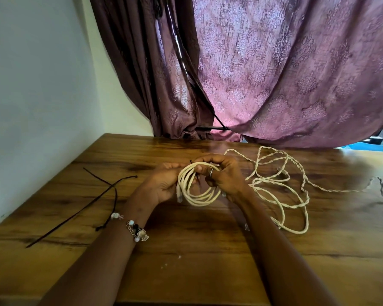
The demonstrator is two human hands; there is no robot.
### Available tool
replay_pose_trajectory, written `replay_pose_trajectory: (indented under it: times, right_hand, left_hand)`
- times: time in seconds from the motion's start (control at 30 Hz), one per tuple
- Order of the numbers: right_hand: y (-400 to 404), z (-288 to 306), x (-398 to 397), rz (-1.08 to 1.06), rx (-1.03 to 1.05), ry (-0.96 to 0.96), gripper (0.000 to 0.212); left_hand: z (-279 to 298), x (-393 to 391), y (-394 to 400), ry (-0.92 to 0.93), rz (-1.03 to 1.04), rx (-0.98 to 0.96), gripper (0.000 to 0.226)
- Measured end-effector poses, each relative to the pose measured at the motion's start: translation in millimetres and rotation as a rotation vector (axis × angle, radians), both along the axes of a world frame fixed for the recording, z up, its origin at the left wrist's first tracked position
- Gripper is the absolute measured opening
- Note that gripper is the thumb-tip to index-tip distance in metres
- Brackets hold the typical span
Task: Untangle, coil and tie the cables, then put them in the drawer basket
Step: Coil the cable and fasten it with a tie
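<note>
Cable coil [194, 188], cream, of several loops, is held just above the wooden surface [186, 250] between both hands. Left hand [164, 184] grips the coil's left side, fingers curled round the strands; right hand [221, 175] pinches its top, where a thin dark tie [191, 161] pokes out. Just right lies a loose tangle [281, 186] of twisted cream cable, still uncoiled. 2 dark ties [91, 202] lie crossed on the surface at left. The cable looks light, springy and fairly smooth, so loops could slip free; hold where strands bunch together. No drawer basket is visible. No brand or writing is readable.
</note>
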State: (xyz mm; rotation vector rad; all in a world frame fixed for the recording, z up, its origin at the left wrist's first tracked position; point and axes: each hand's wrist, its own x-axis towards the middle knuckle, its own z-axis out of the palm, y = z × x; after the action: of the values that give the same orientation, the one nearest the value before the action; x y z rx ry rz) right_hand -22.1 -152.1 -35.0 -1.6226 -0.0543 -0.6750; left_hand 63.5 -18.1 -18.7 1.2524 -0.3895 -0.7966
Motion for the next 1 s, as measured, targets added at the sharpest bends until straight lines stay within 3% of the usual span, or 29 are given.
replay_pose_trajectory:
  times: [0.17, 0.33, 0.57, 0.73, 0.9, 1.0]
  right_hand:
    - [0.8, -2.0, 3.5, -0.029, -0.171, -0.029, 0.028]
    - [-3.1, -4.4, 6.4, -0.044, -0.219, -0.055, 0.018]
    - [0.6, -3.6, 2.7, -0.007, -0.205, -0.027, 0.02]
    - [0.0, -2.1, -1.0, 0.023, -0.248, 0.011, 0.024]
    - [-5.8, -6.4, 3.4, 0.063, -0.246, 0.019, 0.019]
    - [-5.7, -3.7, 0.3, 0.063, -0.246, 0.012, 0.02]
  left_hand:
    - [-0.1, 4.1, -2.4, 0.174, -0.009, -0.072, 0.016]
    - [-3.9, 8.8, -4.4, 0.256, -0.01, -0.068, 0.013]
    - [-7.3, 13.5, -4.5, 0.279, -0.015, -0.035, 0.029]
    - [-7.4, 13.1, -3.2, 0.284, 0.037, 0.024, 0.024]
    - [-6.7, 11.3, 1.2, 0.286, 0.048, -0.015, 0.048]
    - [-6.3, 11.8, 0.8, 0.277, 0.06, -0.031, 0.043]
